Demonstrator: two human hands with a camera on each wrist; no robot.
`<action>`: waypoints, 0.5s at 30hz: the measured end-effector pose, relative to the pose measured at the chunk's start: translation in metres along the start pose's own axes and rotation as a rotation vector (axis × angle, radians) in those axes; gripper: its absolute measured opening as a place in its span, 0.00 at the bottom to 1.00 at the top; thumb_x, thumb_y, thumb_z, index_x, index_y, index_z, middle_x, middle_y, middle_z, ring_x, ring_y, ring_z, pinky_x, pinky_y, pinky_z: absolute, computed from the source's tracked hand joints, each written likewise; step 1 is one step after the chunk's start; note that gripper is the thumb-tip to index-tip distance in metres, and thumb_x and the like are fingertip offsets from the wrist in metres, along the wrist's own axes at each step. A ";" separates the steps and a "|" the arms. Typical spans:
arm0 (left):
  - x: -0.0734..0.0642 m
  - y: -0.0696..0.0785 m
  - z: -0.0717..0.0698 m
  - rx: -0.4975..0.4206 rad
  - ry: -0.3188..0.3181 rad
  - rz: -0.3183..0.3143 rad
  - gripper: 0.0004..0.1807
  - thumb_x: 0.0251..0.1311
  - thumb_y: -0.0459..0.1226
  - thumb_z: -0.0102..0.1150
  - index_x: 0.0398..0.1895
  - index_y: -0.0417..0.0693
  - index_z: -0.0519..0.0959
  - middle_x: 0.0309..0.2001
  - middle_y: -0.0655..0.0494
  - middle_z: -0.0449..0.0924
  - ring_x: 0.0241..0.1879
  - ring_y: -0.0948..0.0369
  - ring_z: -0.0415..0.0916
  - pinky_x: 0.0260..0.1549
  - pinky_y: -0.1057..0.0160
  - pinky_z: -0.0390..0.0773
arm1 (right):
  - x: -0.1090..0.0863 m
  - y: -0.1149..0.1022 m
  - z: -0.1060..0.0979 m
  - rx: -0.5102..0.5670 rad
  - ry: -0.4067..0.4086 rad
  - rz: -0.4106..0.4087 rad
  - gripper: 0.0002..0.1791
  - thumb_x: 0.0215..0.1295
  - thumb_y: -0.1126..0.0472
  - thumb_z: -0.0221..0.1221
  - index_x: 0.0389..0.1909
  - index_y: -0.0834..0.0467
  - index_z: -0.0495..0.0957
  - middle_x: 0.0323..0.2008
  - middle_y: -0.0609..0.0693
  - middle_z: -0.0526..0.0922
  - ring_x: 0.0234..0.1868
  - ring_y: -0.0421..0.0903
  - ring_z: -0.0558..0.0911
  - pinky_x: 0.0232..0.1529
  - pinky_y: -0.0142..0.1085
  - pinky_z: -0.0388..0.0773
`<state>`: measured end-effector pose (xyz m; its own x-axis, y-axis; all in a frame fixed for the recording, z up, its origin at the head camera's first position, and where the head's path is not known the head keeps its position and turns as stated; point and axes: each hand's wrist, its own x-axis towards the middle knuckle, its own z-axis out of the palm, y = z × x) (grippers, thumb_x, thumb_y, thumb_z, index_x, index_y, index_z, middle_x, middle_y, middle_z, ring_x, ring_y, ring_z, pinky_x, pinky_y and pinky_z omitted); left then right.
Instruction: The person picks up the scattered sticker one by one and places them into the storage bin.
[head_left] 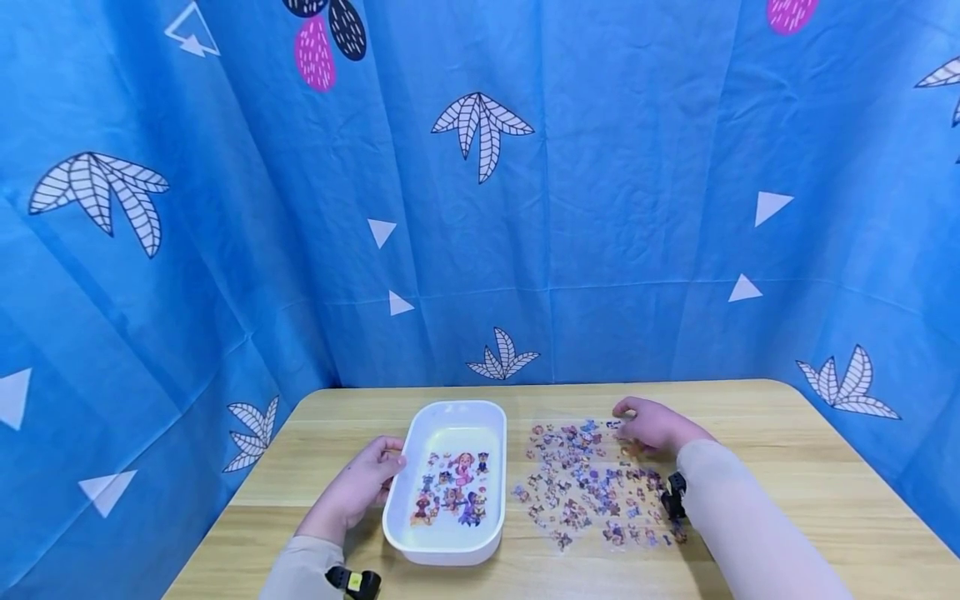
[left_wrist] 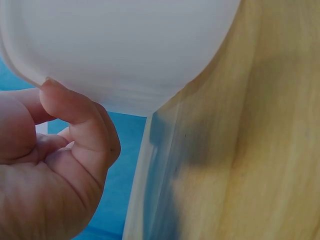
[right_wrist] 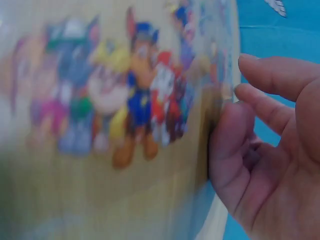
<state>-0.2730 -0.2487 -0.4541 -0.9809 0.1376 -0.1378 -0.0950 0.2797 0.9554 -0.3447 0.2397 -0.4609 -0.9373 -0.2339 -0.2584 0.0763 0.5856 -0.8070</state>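
My left hand (head_left: 367, 479) grips the left rim of a white plastic tray (head_left: 444, 546), with thumb and fingers at its edge. Cartoon stickers (head_left: 453, 492) show in the middle of the tray. In the left wrist view, the bent fingers (left_wrist: 75, 107) meet the underside of the rim. To the right of the tray lie clear sheets of small cartoon stickers (head_left: 577, 479). My right hand (head_left: 656, 423) pinches the far right corner of a sticker sheet (right_wrist: 140, 85), its fingertips right at the edge. The right wrist view is blurred over the printed figures.
Tray and sheets rest on a light wooden table (head_left: 795, 483) with rounded back corners. A blue patterned curtain (head_left: 615, 208) hangs behind it and along both sides. A black wrist strap (head_left: 675, 496) on the right arm sits over the sheets' right edge.
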 end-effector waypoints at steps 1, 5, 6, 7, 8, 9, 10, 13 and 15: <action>0.000 0.000 0.000 0.000 0.002 -0.002 0.18 0.76 0.36 0.48 0.64 0.39 0.67 0.44 0.41 0.77 0.39 0.50 0.79 0.36 0.53 0.83 | 0.000 -0.001 0.000 -0.021 -0.002 -0.002 0.27 0.71 0.67 0.56 0.69 0.63 0.64 0.24 0.54 0.78 0.13 0.40 0.60 0.16 0.32 0.62; -0.001 0.002 -0.001 0.002 0.007 -0.012 0.18 0.76 0.36 0.48 0.64 0.39 0.67 0.44 0.41 0.76 0.40 0.50 0.79 0.37 0.53 0.83 | 0.001 -0.004 0.003 -0.096 -0.005 -0.015 0.24 0.72 0.67 0.57 0.66 0.61 0.66 0.19 0.53 0.77 0.13 0.41 0.62 0.17 0.33 0.64; -0.001 0.002 -0.001 0.002 0.007 -0.013 0.18 0.76 0.36 0.48 0.64 0.39 0.67 0.44 0.41 0.76 0.40 0.49 0.79 0.36 0.53 0.83 | 0.002 -0.003 0.004 -0.115 -0.009 -0.024 0.22 0.72 0.67 0.57 0.65 0.61 0.66 0.19 0.53 0.76 0.13 0.41 0.62 0.17 0.33 0.65; -0.001 0.003 -0.001 0.003 0.008 -0.012 0.18 0.76 0.36 0.48 0.64 0.39 0.67 0.44 0.41 0.76 0.40 0.49 0.79 0.36 0.53 0.83 | 0.002 -0.003 0.005 -0.129 -0.008 -0.031 0.21 0.72 0.66 0.57 0.63 0.61 0.67 0.18 0.52 0.76 0.13 0.41 0.63 0.17 0.34 0.66; -0.002 0.003 -0.001 0.004 0.007 -0.011 0.18 0.77 0.36 0.47 0.64 0.39 0.67 0.44 0.41 0.76 0.40 0.49 0.79 0.36 0.53 0.83 | 0.002 -0.002 0.005 -0.134 -0.006 -0.034 0.20 0.72 0.66 0.57 0.62 0.61 0.67 0.18 0.52 0.76 0.13 0.42 0.63 0.18 0.34 0.66; -0.002 0.003 -0.001 0.005 0.004 -0.011 0.18 0.77 0.36 0.47 0.64 0.39 0.66 0.45 0.41 0.76 0.40 0.49 0.79 0.36 0.53 0.83 | 0.003 -0.002 0.006 -0.138 -0.008 -0.037 0.19 0.73 0.66 0.57 0.61 0.61 0.67 0.18 0.52 0.76 0.13 0.42 0.63 0.18 0.34 0.66; -0.002 0.003 -0.001 0.007 0.001 -0.010 0.18 0.77 0.36 0.47 0.65 0.39 0.66 0.45 0.40 0.76 0.40 0.49 0.79 0.36 0.53 0.83 | 0.002 -0.002 0.006 -0.146 -0.007 -0.039 0.18 0.73 0.66 0.57 0.60 0.61 0.67 0.17 0.52 0.75 0.13 0.42 0.63 0.18 0.35 0.66; -0.002 0.003 -0.001 0.002 -0.008 -0.010 0.19 0.76 0.36 0.47 0.65 0.38 0.66 0.45 0.40 0.76 0.40 0.49 0.78 0.36 0.54 0.83 | 0.001 -0.002 0.007 -0.145 0.000 -0.024 0.17 0.73 0.66 0.57 0.59 0.61 0.67 0.17 0.52 0.74 0.13 0.43 0.62 0.18 0.35 0.65; -0.002 0.003 -0.001 -0.001 -0.015 -0.014 0.19 0.76 0.36 0.47 0.65 0.38 0.65 0.45 0.40 0.76 0.40 0.49 0.78 0.36 0.54 0.83 | 0.000 -0.003 0.007 -0.140 -0.001 -0.016 0.17 0.73 0.67 0.57 0.58 0.61 0.66 0.17 0.51 0.73 0.13 0.43 0.62 0.18 0.35 0.65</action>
<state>-0.2716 -0.2488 -0.4507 -0.9767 0.1480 -0.1551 -0.1088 0.2812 0.9534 -0.3419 0.2325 -0.4627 -0.9377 -0.2452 -0.2464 0.0127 0.6842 -0.7291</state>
